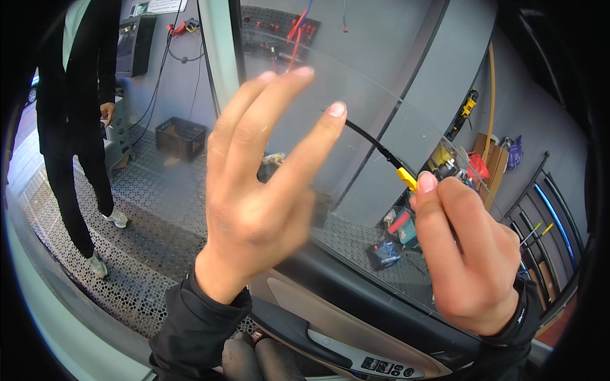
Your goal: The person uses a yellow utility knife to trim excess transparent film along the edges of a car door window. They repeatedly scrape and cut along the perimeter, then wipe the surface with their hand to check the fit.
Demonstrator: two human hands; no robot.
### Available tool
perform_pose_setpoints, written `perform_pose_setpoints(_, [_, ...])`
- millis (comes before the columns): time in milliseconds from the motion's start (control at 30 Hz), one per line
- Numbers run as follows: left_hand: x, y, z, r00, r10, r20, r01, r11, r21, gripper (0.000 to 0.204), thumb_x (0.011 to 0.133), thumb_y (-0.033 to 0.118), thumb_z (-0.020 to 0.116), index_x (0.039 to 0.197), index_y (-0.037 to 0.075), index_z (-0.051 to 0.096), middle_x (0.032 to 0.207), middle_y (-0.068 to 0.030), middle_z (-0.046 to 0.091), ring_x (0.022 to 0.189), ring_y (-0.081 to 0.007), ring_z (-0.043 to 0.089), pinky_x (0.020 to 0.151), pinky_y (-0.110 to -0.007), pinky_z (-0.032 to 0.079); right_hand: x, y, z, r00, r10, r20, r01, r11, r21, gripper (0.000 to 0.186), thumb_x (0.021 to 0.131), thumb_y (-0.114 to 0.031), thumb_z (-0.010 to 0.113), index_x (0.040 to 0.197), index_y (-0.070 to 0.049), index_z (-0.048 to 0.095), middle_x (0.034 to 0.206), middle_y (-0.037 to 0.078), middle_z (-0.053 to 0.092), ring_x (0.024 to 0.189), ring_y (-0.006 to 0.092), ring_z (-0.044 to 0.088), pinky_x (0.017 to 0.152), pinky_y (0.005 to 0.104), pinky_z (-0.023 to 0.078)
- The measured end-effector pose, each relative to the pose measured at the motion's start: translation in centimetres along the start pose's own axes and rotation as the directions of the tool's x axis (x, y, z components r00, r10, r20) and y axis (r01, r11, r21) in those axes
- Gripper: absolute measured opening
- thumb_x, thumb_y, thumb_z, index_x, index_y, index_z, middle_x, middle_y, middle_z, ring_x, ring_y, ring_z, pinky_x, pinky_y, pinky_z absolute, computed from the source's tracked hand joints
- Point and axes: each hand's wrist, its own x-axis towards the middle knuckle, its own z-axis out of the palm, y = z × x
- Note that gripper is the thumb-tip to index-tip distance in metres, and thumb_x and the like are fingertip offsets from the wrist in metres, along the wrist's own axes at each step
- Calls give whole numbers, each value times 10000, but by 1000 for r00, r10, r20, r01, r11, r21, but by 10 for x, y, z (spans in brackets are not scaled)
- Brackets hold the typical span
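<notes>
My right hand (469,249) is closed in a pinch, thumb against forefinger, on a yellow connector (406,180). From the connector a thin black cable (372,141) runs up and to the left, passing behind a fingertip of my left hand (254,174). That hand is raised with its fingers spread apart and its back toward me. Whether the fingertip touches the cable cannot be made out. Both hands are in front of the car door's window glass (362,82), above the door's inner panel (289,298).
Window switches (386,366) sit on the door's armrest. At the left stands a person (73,95) in dark clothes on perforated floor tiles (136,247). Beyond the glass are a black crate (181,140), a tool board (279,32) and boxes and bags (489,159). A rack (553,222) leans at the right.
</notes>
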Motion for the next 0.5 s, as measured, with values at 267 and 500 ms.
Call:
perform_pose_setpoints(267, [68, -45, 10, 620, -734, -277, 492, 638, -592, 501, 1023, 317, 651, 1369, -24, 527, 1113, -140, 638, 1062, -246, 630, 956, -365, 493, -3, 1, 6, 998, -63, 8, 63, 996, -57, 330, 742, 98, 804, 1048, 155, 696, 945, 178, 637, 693, 222, 670, 514, 290, 514])
perform_pose_setpoints(500, [65, -82, 27, 831, -543, -120, 445, 778, -444, 770, 959, 603, 682, 1370, -28, 523, 1085, -108, 617, 1020, -178, 611, 904, -286, 488, 0, 5, 3, 999, -25, -42, 24, 999, -34, 331, 736, 96, 802, 1042, 158, 694, 927, 177, 629, 696, 244, 674, 523, 300, 523])
